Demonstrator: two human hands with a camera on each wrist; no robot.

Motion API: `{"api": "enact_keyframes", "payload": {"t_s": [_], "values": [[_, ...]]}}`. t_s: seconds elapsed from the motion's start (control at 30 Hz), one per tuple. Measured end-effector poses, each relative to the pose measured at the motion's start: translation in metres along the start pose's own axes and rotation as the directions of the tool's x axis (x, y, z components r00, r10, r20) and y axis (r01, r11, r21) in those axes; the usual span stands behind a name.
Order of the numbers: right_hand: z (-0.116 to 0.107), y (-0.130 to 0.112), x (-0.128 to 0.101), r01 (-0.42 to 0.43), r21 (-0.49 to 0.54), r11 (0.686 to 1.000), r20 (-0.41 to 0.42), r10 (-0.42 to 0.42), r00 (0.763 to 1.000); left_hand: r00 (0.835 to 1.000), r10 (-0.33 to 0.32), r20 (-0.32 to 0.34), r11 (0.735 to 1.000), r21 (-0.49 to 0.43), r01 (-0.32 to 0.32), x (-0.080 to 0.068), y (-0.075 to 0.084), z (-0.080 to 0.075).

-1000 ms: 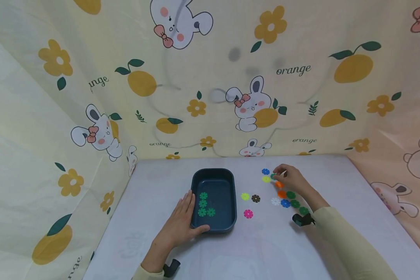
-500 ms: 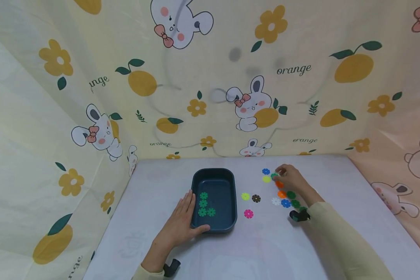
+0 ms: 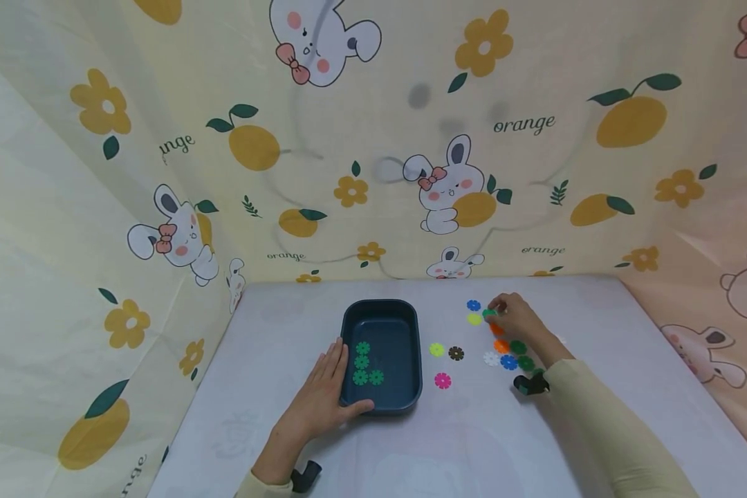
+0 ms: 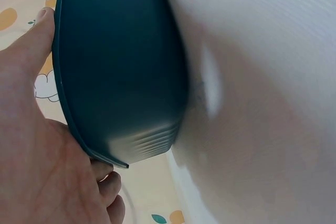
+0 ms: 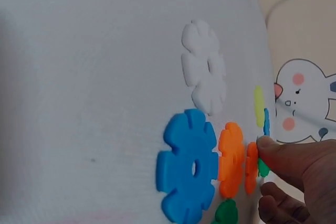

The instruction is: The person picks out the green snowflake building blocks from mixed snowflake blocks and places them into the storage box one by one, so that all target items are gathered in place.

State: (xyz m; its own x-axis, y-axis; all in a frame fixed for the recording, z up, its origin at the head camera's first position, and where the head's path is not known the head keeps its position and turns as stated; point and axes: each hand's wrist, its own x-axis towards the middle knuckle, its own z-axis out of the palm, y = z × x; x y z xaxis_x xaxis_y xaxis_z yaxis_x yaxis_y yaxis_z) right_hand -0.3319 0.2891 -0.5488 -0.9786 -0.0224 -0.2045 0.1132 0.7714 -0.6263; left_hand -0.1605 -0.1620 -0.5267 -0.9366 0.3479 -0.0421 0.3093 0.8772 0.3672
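Beside tray (image 3: pixel 380 404), left hand (image 3: pixel 321 403) flat, right hand (image 3: pixel 518 317) pinching green piece (image 3: pixel 488 314)

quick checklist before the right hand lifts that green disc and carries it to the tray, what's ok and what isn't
1. Right hand has a grip on the green snowflake disc: cannot tell; fingertips are at it, but the pinch is not clearly shown.
2. Disc is clear of its neighbours: not ok; the yellow-green disc and an orange disc lie right beside it.
3. Navy tray is steadied: ok; the left hand rests against its near left side.
4. Room in the tray: ok; only four green discs lie in it.
5. Path to the tray: ok; only flat discs lie between.
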Motion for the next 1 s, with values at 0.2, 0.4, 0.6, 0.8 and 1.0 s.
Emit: {"api": "enact_keyframes", "payload": {"t_s": [0.2,0.4,0.6,0.8,1.0], "values": [[0.002,0.001,0.001,0.001,-0.022,1.0,-0.009,-0.001,1.0,1.0,0.002,-0.003,1.0,0.003,-0.002,0.0,-0.001,0.003],[0.003,0.0,-0.004,0.041,-0.051,0.998,-0.013,-0.042,0.999,1.0,0.002,-0.005,1.0,0.002,-0.002,0.0,-0.001,0.003],[0.003,-0.002,-0.009,0.099,-0.037,0.994,-0.034,-0.101,0.994,1.0,0.001,-0.003,1.0,-0.001,-0.001,0.0,-0.001,0.002],[-0.001,-0.009,-0.015,0.157,-0.01,0.988,-0.09,-0.157,0.983,1.0,-0.002,-0.006,1.0,0.007,0.002,0.0,-0.002,0.002],[-0.001,-0.025,-0.021,0.186,0.039,0.982,-0.114,-0.18,0.977,1.0,-0.005,0.002,1.0,0.018,0.005,0.001,-0.003,0.002]]}}
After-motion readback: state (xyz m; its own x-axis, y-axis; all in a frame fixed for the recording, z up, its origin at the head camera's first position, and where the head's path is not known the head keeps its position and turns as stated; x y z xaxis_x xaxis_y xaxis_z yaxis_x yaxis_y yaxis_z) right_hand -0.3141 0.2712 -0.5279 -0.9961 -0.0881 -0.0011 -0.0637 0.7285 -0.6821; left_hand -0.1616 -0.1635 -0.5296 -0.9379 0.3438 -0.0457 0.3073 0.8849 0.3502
